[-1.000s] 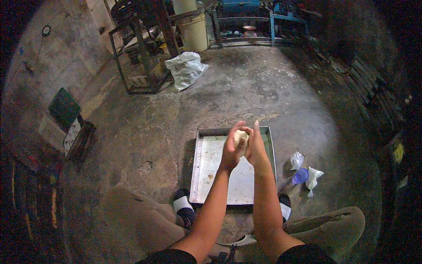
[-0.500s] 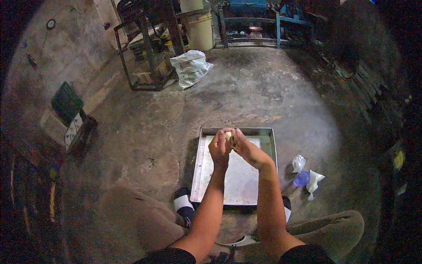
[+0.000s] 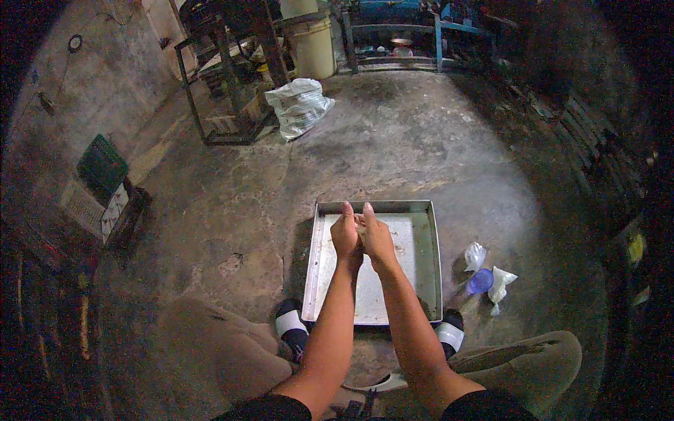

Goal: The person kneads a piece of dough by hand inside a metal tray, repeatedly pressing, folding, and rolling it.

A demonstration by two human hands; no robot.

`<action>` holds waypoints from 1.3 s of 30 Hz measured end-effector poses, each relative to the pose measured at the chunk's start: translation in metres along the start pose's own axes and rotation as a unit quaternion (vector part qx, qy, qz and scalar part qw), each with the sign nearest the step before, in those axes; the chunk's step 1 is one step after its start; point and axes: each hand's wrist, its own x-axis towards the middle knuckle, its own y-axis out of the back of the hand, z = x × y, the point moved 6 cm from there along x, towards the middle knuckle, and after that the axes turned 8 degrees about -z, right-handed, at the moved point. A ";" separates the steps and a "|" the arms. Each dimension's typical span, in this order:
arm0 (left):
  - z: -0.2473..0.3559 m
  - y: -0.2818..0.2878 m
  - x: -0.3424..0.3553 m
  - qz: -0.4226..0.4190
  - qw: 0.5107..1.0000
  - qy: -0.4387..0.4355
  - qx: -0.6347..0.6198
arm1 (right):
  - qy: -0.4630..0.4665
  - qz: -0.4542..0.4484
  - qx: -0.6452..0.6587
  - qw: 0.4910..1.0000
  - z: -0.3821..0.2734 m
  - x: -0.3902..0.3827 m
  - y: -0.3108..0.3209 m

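Note:
Over the far half of a shallow rectangular metal tray (image 3: 371,298), my two hands are cupped together. My left hand (image 3: 345,237) and my right hand (image 3: 378,240) face each other with both thumbs pointing up. Pressed between the palms is a pale dough-like lump (image 3: 361,229), mostly hidden by the fingers. Small pale crumbs lie on the tray bottom beside the hands. The tray rests on the floor between my feet.
Right of the tray are two small white-filled plastic bags (image 3: 501,285) (image 3: 475,257) and a blue-violet translucent cup (image 3: 480,281). A white sack (image 3: 300,109) stands farther off beside a dark metal frame (image 3: 189,91). A green crate-like object (image 3: 103,166) is at the left.
My right hand has turned from angled over the lump to upright against my left. Both thumbs now point up, and the lump is more covered. The view has shifted slightly.

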 end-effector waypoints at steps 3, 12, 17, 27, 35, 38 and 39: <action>0.003 -0.010 0.004 -0.102 0.994 -0.039 -0.019 | 0.047 0.045 0.031 0.997 -0.018 -0.010 -0.001; -0.012 -0.050 -0.004 -0.347 0.934 0.008 0.085 | 0.165 0.247 -0.146 0.944 0.000 -0.005 0.061; -0.004 -0.055 -0.019 -0.416 0.909 0.015 -0.023 | 0.099 0.181 0.130 0.970 -0.006 -0.016 0.043; -0.024 -0.037 -0.006 -0.234 0.965 0.091 -0.071 | 0.102 0.087 -0.107 0.985 -0.010 0.012 0.048; -0.030 -0.015 -0.008 -0.038 0.991 0.091 0.087 | 0.195 0.048 -0.140 0.970 -0.009 0.017 0.049; -0.033 -0.005 -0.007 -0.007 0.987 0.099 0.126 | 0.109 -0.011 -0.223 0.969 -0.015 0.002 0.047; -0.036 -0.002 -0.003 -0.012 0.985 0.078 0.152 | 0.111 -0.068 -0.215 0.968 -0.002 0.010 0.051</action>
